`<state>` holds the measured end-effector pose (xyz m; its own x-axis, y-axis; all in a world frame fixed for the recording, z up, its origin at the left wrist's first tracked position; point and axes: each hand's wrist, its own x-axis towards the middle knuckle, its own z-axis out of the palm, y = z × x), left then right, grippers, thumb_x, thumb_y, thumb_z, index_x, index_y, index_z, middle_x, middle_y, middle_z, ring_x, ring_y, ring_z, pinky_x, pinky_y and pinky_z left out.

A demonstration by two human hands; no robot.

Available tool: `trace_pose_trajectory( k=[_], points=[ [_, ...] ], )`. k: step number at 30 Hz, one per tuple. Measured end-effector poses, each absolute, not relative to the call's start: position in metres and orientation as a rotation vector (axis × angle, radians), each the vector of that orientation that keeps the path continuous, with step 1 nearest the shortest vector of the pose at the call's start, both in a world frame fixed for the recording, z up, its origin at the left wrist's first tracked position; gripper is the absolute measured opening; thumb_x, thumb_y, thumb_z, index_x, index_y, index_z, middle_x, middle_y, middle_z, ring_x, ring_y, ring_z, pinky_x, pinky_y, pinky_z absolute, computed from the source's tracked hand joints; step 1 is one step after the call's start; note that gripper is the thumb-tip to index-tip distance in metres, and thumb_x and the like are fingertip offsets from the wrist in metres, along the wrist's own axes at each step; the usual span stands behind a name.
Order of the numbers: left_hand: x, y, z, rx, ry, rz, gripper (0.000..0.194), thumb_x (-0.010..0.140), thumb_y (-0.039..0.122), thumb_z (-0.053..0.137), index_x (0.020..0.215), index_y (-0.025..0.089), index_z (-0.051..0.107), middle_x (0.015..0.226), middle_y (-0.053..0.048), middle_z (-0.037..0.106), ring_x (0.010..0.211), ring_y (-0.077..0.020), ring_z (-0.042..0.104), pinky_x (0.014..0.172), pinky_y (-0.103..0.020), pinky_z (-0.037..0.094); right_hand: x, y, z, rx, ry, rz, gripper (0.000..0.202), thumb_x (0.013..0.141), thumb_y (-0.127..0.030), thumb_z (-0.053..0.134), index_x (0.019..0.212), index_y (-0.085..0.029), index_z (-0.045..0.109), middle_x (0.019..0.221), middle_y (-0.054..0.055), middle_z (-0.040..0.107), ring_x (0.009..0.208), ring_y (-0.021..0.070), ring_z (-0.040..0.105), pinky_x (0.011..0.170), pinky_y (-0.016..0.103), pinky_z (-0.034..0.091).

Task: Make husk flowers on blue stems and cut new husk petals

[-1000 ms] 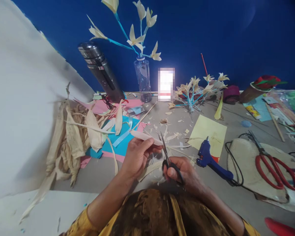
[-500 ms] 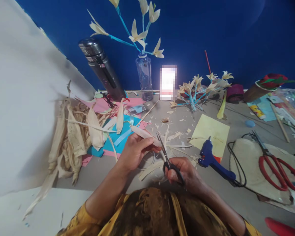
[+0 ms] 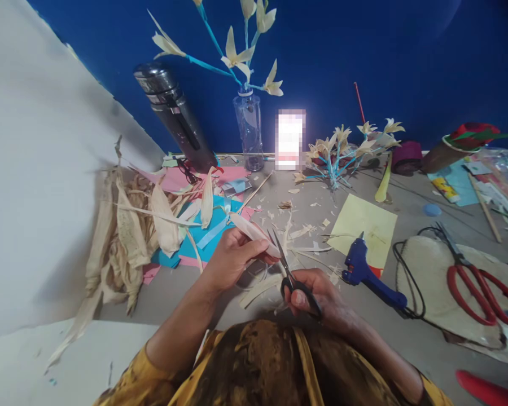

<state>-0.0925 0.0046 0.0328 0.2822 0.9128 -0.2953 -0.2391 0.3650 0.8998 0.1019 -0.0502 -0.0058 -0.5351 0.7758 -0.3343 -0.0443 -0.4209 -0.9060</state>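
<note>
My left hand (image 3: 233,255) pinches a pale piece of corn husk (image 3: 249,226) between thumb and fingers, its pointed end sticking out up and to the left. My right hand (image 3: 322,293) grips small black-handled scissors (image 3: 303,298), thumb through one loop. Their blades are parted a little and point up at the right end of the husk; whether they touch it I cannot tell. Beneath the hands lie husk strips (image 3: 260,290) and scattered trimmings. A heap of dried corn husks (image 3: 129,237) lies to the left, beside blue paper (image 3: 190,245).
A blue glue gun (image 3: 366,276) lies right of my hands by yellow paper (image 3: 366,223), with red-handled scissors (image 3: 469,287) beyond. Husk flowers stand in a plastic bottle (image 3: 249,135) at the back, near a dark flask (image 3: 182,124) and a lit screen (image 3: 290,140). More husk flowers (image 3: 334,158) lie right.
The scissor blades have parted slightly more beside the husk's right end. Both hands keep their holds and have barely moved; the whole view has shifted a little.
</note>
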Motion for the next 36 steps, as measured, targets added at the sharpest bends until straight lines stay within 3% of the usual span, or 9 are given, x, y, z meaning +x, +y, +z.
trace_pose_trajectory(
  k=[9, 15, 23, 28, 31, 36],
  points=[
    [-0.093, 0.004, 0.031, 0.888, 0.995, 0.898, 0.014, 0.074, 0.025, 0.078, 0.074, 0.013, 0.069, 0.071, -0.006, 0.076, 0.061, -0.0163, 0.07, 0.062, -0.026, 0.057, 0.103, -0.051, -0.014, -1.094, -1.307, 1.944, 0.063, 0.069, -0.078, 0.067, 0.06, -0.017, 0.057, 0.053, -0.002, 0.051, 0.049, 0.0098, 0.038, 0.046, 0.022, 0.027],
    [-0.094, 0.004, 0.032, 0.862, 1.003, 0.895, 0.018, 0.071, 0.027, 0.08, 0.075, 0.013, 0.07, 0.07, -0.006, 0.075, 0.061, -0.0162, 0.068, 0.062, -0.027, 0.055, 0.098, -0.051, -0.013, -1.192, -1.219, 1.917, 0.058, 0.064, -0.073, 0.073, 0.056, -0.019, 0.055, 0.047, -0.003, 0.051, 0.045, 0.0098, 0.038, 0.044, 0.023, 0.03],
    [-0.08, -0.003, 0.024, 0.591, 1.036, 0.987, 0.023, 0.064, 0.026, 0.086, 0.067, 0.013, 0.067, 0.057, 0.001, 0.061, 0.052, -0.0082, 0.054, 0.052, -0.019, 0.045, 0.096, -0.041, 0.001, -1.201, -1.016, 1.601, 0.042, 0.065, -0.048, 0.082, 0.09, -0.017, 0.066, 0.082, 0.005, 0.069, 0.066, 0.0151, 0.053, 0.06, 0.026, 0.045],
    [-0.063, -0.012, 0.015, 0.478, 0.967, 0.968, 0.027, 0.06, 0.024, 0.089, 0.076, 0.01, 0.072, 0.065, -0.001, 0.065, 0.053, -0.0052, 0.05, 0.051, -0.017, 0.041, 0.089, -0.034, 0.005, -1.246, -0.909, 1.449, 0.037, 0.067, -0.039, 0.081, 0.09, -0.018, 0.062, 0.073, 0.0, 0.062, 0.062, 0.0134, 0.052, 0.056, 0.024, 0.044],
    [-0.067, -0.012, 0.013, 0.432, 0.929, 0.923, 0.024, 0.062, 0.023, 0.087, 0.073, 0.011, 0.071, 0.063, -0.001, 0.063, 0.054, -0.0071, 0.053, 0.055, -0.019, 0.045, 0.092, -0.03, 0.001, -1.216, -0.855, 1.413, 0.03, 0.07, -0.037, 0.078, 0.085, -0.018, 0.06, 0.071, -0.002, 0.059, 0.06, 0.0115, 0.05, 0.055, 0.023, 0.043],
    [-0.101, 0.0, 0.024, 0.59, 0.906, 0.873, 0.03, 0.072, 0.041, 0.078, 0.079, 0.012, 0.073, 0.074, -0.007, 0.068, 0.07, -0.0167, 0.064, 0.065, -0.025, 0.053, 0.109, -0.027, 0.003, -1.192, -0.972, 1.555, 0.027, 0.068, -0.035, 0.078, 0.081, -0.018, 0.062, 0.065, -0.003, 0.055, 0.055, 0.0101, 0.045, 0.05, 0.022, 0.037]
  ],
)
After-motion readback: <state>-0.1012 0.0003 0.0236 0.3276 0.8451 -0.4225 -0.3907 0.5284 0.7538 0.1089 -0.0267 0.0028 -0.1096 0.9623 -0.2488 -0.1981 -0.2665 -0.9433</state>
